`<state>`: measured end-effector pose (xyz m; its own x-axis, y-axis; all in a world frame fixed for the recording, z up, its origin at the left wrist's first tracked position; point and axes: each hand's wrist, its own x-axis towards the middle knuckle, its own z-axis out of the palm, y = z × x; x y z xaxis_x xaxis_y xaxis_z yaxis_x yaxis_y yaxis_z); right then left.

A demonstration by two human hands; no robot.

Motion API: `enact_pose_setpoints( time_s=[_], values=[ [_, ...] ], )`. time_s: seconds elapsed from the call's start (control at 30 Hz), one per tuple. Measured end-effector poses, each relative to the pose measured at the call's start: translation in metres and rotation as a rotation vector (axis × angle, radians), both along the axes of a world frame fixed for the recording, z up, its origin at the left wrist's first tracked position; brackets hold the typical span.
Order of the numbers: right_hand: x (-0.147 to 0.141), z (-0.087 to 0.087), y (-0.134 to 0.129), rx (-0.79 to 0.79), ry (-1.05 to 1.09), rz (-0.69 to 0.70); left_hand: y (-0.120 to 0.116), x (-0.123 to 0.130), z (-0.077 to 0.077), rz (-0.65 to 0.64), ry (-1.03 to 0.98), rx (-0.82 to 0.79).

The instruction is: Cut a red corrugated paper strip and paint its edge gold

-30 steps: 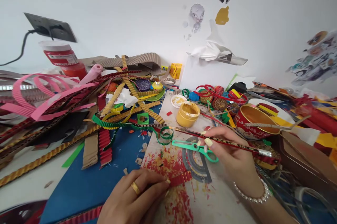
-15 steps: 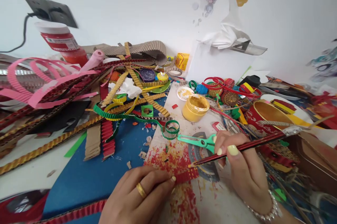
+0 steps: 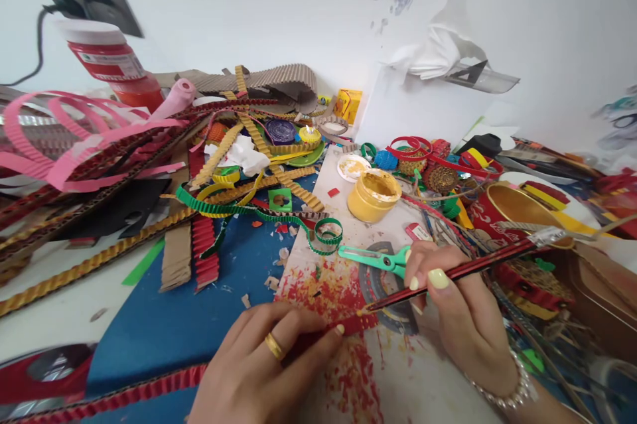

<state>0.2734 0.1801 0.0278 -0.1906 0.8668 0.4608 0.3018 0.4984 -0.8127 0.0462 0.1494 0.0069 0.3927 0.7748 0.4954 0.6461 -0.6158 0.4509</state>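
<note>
My left hand, with a gold ring, presses its fingertips onto a short red corrugated strip. The strip lies on a board spattered with red and gold, and its left part is hidden under my fingers. My right hand pinches a dark red paintbrush, its gold-tinted tip at the strip's upper edge. A silver ferrule shows at the raised far end; I cannot tell whether a second brush is held alongside. Beyond my right fingers lie green scissors. Farther back stands an open jar of gold-yellow paint.
A paint-smeared white lid lies behind the jar. Corrugated strips, a green one among them, crowd the left. To the right are coiled paper pieces and a red tin. A red paint bottle stands back left.
My left hand has slid slightly right along the red strip, covering more of it. The brush tip stays by the strip's upper edge. The camera view has shifted a little.
</note>
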Motion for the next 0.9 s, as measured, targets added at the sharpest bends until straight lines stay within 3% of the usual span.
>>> enact_pose_setpoints(
  time_s=[0.9],
  values=[
    [-0.0016,0.0019,0.0028,0.040,-0.024,0.038,-0.0002,-0.0028,0.0026,-0.018,0.076,0.002]
  ],
)
